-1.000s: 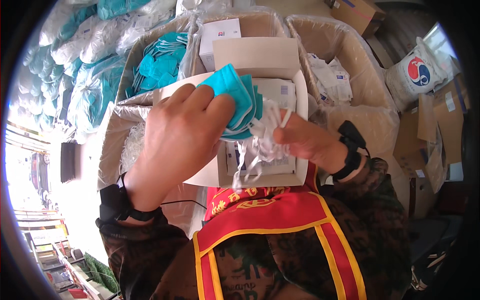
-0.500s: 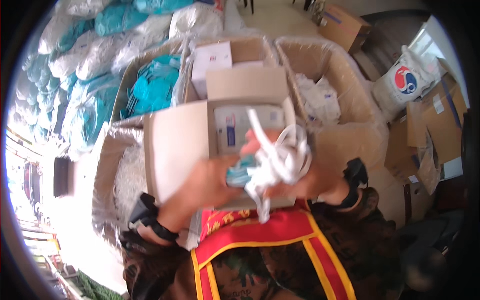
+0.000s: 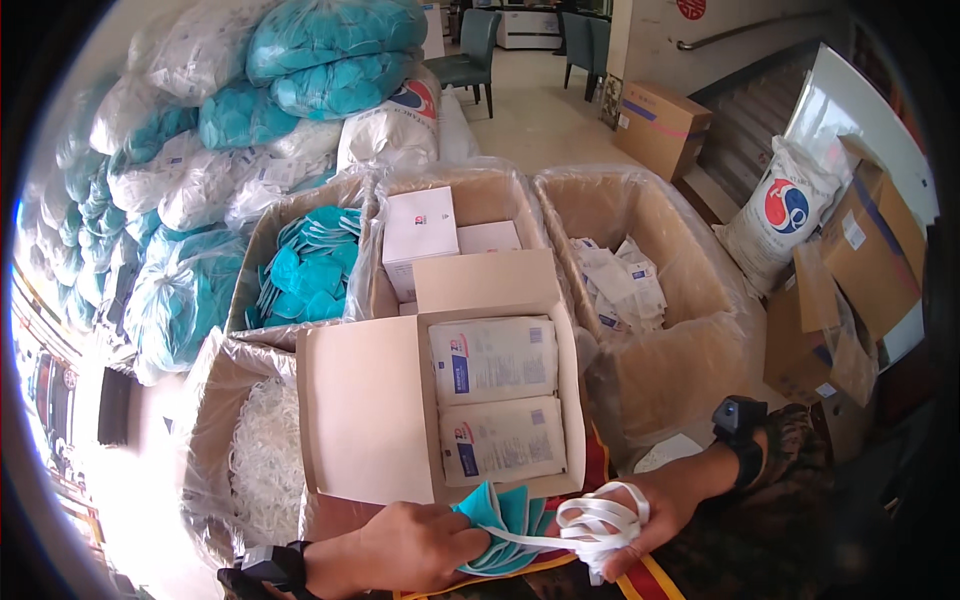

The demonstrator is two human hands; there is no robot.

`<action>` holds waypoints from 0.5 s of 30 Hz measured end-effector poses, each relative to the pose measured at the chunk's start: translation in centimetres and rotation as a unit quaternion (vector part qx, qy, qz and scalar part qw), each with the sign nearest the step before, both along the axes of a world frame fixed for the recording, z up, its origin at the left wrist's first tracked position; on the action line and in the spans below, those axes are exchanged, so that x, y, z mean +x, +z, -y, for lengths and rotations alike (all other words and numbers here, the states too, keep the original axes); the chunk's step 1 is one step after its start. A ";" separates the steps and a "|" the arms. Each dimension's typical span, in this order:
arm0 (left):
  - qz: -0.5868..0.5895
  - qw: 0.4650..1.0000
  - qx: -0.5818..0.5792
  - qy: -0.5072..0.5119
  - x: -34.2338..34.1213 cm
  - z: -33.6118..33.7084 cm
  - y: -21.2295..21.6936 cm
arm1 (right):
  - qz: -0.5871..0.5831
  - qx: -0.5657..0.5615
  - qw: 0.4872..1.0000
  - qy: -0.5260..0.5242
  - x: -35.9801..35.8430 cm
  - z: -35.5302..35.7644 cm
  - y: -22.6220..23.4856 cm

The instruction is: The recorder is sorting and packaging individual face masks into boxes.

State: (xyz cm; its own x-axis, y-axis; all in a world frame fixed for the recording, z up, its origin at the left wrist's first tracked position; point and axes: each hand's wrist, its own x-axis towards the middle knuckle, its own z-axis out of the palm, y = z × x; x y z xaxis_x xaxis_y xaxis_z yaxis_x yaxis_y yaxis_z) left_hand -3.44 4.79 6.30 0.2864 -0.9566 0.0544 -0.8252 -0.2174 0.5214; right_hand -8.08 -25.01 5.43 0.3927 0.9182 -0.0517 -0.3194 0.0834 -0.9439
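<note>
My left hand [image 3: 415, 545] grips a small stack of teal face masks [image 3: 500, 515] at the bottom of the view, just below an open cardboard box [image 3: 365, 410]. My right hand [image 3: 645, 520] holds a bundle of white elastic straps [image 3: 600, 520] that run across to the masks. The open box holds two flat white sealed packets [image 3: 497, 400], one above the other, and its lids are folded out to the left and to the far side.
A carton of loose teal masks [image 3: 305, 270] stands behind, next to a carton with small white boxes [image 3: 420, 235] and a carton with white packets [image 3: 620, 280]. A carton of white straps [image 3: 265, 455] sits left. Bagged masks [image 3: 190, 180] pile up left; cardboard boxes [image 3: 870, 250] stand right.
Both hands have dropped from over the open box to its near edge, taking the masks and straps with them. The two packets inside the box are now uncovered.
</note>
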 end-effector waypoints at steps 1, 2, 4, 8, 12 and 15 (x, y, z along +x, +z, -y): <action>-0.005 1.000 -0.006 0.000 -0.4 -0.5 -0.1 | -0.001 -0.006 1.000 0.018 0.0 0.1 0.3; -0.009 1.000 -0.011 0.002 -0.3 -0.8 -0.2 | -0.032 -0.078 0.996 -0.001 0.0 0.4 1.9; -0.008 1.000 0.003 -0.011 -0.1 -1.5 0.1 | -0.011 -0.092 0.996 -0.006 -0.3 1.6 1.8; -0.041 0.977 0.086 0.189 0.8 -6.5 -3.2 | -0.096 -0.119 0.914 -0.375 -0.3 6.1 2.3; -0.077 0.961 -0.058 0.258 2.5 -6.0 -1.9 | -0.128 -0.158 0.852 -0.483 -0.3 6.0 -0.4; -0.161 0.906 -0.049 0.388 4.3 -8.5 -1.8 | -0.166 0.015 0.867 -0.469 -0.1 8.8 -1.9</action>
